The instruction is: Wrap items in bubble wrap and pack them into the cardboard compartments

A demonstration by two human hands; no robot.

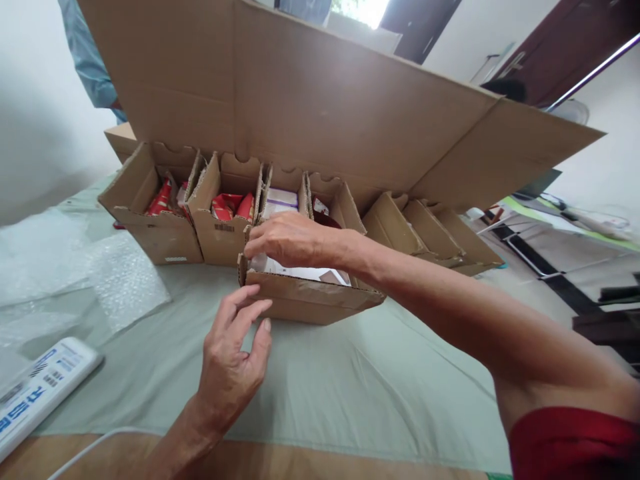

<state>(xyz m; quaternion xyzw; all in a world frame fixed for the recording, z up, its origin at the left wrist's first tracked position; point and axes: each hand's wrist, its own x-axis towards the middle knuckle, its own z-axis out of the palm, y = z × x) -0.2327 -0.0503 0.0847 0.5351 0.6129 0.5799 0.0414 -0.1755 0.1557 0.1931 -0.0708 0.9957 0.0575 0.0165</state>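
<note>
**Right hand (287,239) arches over near cardboard bin (315,300)**

Reaching from the right, wrist bent, its fingers curl down at clear plastic (259,262) in the bin's left end; whether they grip it cannot be told. The left hand (233,347), half open, holding nothing, hovers by the near wall. Dimpled bubble wrap (127,283) lies left on pale green cloth (360,393).

The scene is brightly lit; the window (364,11) is overexposed, a hazy glare is cast across the cardboard panel (320,100), and the edges are stretched and softened.
</note>
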